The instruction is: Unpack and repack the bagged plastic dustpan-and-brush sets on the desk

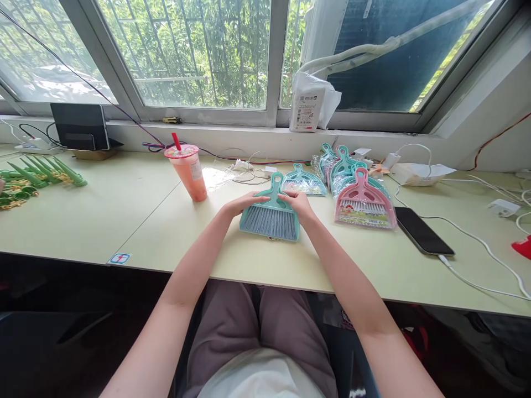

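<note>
Leftward of the turquoise dustpan and brush [269,221], moving room stretches between green plastic pieces [31,177] at its nine o'clock and a drink cup [191,176] at ten, the front edge of the table [136,226] at six. The left hand [243,204] grips it at ten, the right hand [299,204] at two, so it lies between them. At three sits a wrapped pink set [365,207], a phone [425,232] just beyond.

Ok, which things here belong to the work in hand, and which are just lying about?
Likely part of it:
- teal brush-and-dustpan set, held by the left hand and right hand
- wrapped pink set
- wrapped teal set behind the held one

Apparently not part of it:
- drink cup
- phone
- black screen
- green pieces, far left
</note>
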`<state>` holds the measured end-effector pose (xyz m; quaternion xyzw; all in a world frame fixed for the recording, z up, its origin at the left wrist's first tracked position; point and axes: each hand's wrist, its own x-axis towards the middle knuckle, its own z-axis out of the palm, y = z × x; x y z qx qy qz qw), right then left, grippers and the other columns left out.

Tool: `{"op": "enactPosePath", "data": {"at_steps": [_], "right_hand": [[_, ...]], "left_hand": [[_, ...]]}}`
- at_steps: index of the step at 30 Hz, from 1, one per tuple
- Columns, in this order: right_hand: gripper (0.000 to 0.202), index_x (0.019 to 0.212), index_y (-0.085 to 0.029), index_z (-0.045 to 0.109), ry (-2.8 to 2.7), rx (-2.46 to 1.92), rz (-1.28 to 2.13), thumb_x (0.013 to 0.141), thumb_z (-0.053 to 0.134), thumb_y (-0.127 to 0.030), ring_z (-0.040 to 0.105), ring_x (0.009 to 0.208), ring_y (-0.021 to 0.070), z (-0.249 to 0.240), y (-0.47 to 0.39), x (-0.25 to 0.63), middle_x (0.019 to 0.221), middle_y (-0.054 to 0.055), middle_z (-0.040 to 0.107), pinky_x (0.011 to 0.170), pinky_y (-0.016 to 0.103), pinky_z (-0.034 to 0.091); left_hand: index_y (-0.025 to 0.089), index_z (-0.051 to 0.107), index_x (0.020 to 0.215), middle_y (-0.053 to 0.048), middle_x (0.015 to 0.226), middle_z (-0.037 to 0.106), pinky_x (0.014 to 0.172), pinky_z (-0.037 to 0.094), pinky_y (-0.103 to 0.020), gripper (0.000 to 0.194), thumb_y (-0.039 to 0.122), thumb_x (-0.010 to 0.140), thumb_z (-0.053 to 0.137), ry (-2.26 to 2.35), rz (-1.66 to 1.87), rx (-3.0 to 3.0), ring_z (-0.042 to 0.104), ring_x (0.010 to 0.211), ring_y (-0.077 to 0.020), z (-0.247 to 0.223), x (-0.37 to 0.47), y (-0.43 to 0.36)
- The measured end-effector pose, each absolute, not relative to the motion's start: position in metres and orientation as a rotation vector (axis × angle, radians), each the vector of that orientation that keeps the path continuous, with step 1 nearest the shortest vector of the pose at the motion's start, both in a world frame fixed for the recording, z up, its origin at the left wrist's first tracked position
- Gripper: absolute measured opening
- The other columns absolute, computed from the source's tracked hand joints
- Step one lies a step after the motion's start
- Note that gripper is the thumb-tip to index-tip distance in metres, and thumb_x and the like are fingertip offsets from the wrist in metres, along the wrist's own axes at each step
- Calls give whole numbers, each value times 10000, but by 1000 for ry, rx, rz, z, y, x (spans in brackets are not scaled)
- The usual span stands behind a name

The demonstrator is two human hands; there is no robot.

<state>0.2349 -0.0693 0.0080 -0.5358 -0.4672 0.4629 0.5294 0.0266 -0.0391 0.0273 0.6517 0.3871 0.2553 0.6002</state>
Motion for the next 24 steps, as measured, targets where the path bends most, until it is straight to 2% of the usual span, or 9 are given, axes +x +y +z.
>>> {"op": "enactPosePath", "data": {"at_steps": [3,5,6,10,13,15,19,22,24], "right_hand": [[497,1105,-177,751,-1092,-1217,1112,885,607,-599,739,990,224,6,-64,248,1049,99,789,852,339,576],[502,1189,-194,718,-1142,-1257,1035,972,465,-570,731,1012,210,4,-60,258,1104,92,778,835,322,570],[475,1200,-199,712,-1200,-1316,973,984,458,-536,726,1024,211,3,-59,262,1121,87,774,833,320,566],[327,1160,-234,737,-1643,-1632,639,957,579,-436,670,1123,246,-2,-63,258,1206,70,747,932,359,519],[325,1203,-268,726,-2042,-1690,435,924,657,-420,540,1303,288,-6,-70,241,1371,66,660,1046,391,444],[349,1251,-265,699,-2183,-1698,359,921,668,-374,486,1348,295,-7,-75,232,1419,78,611,1061,385,424],[404,1301,-238,659,-2210,-1759,385,911,672,-345,538,1258,277,-3,-78,229,1301,110,629,979,349,460],[355,1216,-230,694,-2199,-1793,405,889,698,-369,556,1206,284,-1,-77,234,1182,100,657,960,363,460],[291,1117,-223,718,-2163,-1790,399,860,727,-358,544,1222,289,-2,-74,237,1176,101,654,959,365,456]], "left_hand": [[142,755,989,-107,969,760,791,547,-358,455,432,656,863,826,557,1491,714,923,-287,24,15,-31],[136,746,1016,-120,991,755,861,553,-394,460,435,683,850,818,719,1419,710,984,-309,20,11,-23],[140,735,1038,-122,1012,751,901,552,-405,460,442,705,835,820,830,1362,703,1025,-313,17,10,-18],[166,666,1113,-104,1084,728,987,551,-385,423,407,782,771,829,1226,1119,675,1112,-263,10,4,1],[177,628,1120,-75,1050,721,948,576,-363,402,296,763,769,885,1297,1022,690,1022,-209,5,-3,10],[180,617,1114,-61,1011,720,907,592,-353,416,242,734,774,925,1289,979,697,952,-187,2,-7,11],[168,618,1079,-68,988,720,828,612,-332,401,179,709,773,952,1260,923,693,865,-170,-3,-8,10],[178,616,1075,-68,1029,718,819,619,-322,415,152,698,785,936,1232,932,693,863,-164,-3,-5,7],[191,615,1089,-66,1071,716,841,619,-333,466,157,669,815,923,1215,955,699,910,-177,-3,-3,6]]}}
